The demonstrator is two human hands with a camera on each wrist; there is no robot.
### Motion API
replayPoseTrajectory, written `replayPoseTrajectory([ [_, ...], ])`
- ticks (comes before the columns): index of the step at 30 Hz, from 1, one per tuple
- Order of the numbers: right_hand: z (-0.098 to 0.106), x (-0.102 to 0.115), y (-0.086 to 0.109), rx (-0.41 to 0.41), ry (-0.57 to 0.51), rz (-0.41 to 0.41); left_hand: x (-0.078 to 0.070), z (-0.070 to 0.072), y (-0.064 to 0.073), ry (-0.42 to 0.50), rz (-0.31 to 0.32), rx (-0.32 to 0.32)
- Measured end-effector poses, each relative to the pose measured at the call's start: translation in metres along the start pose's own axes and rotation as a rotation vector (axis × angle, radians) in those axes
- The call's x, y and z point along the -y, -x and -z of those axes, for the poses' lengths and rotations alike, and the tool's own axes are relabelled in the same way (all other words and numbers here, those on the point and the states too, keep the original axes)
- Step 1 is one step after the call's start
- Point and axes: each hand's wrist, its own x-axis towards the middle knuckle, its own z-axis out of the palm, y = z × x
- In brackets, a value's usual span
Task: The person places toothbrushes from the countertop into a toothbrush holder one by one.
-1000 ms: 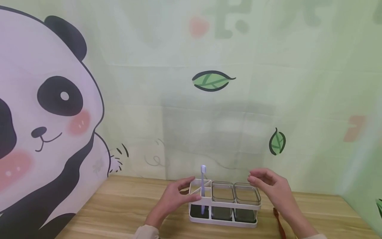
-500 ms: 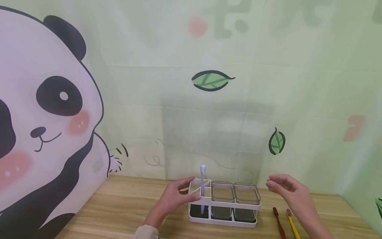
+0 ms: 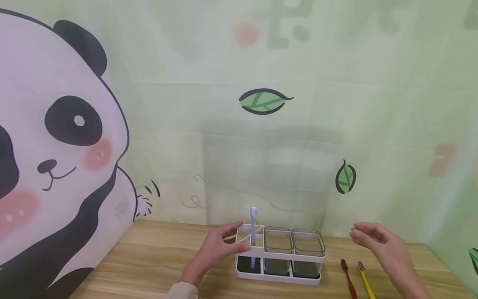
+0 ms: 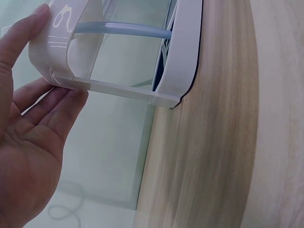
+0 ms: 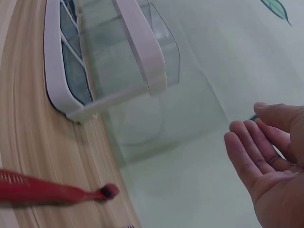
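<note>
A white toothbrush holder (image 3: 278, 279) with a dark base stands on the wooden table. My left hand (image 3: 214, 250) grips its left end, thumb at the front and fingers behind, as the left wrist view shows. A pale lilac toothbrush (image 3: 252, 226) stands nearly upright in the divided left section. Two clear cups, a middle cup (image 3: 278, 249) and a right cup (image 3: 309, 250), sit in the other sections. My right hand (image 3: 386, 251) hovers in the air right of the holder, apart from it, fingers loosely curled and holding nothing.
Beneath and left of my right hand lie a red toothbrush (image 3: 349, 277) and a yellow toothbrush (image 3: 366, 280), heads away from me; their lower ends leave the head view. Behind the table (image 3: 149, 257) hangs a green cloth (image 3: 168, 124) printed with a panda and leaves.
My right hand has moved right, from beside the right cup to above the loose toothbrushes, uncovering the yellow one. My left hand and the holder have stayed in place.
</note>
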Motion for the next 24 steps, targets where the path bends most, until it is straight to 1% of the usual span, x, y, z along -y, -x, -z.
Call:
replayPoseTrajectory([
  [4,0.01,-0.008,-0.002,0.037,0.035,-0.025,0.0,0.0,-0.001,0.005,-0.005,0.002],
  [9,0.019,-0.02,-0.004,0.09,0.036,-0.043,0.001,-0.001,-0.001,0.024,0.001,0.011],
  [17,0.028,-0.037,-0.011,0.153,0.07,-0.122,0.001,-0.001,-0.001,0.015,0.011,0.005],
  [24,0.032,-0.051,-0.017,0.21,0.062,-0.113,0.002,0.0,-0.002,0.018,0.001,0.001],
])
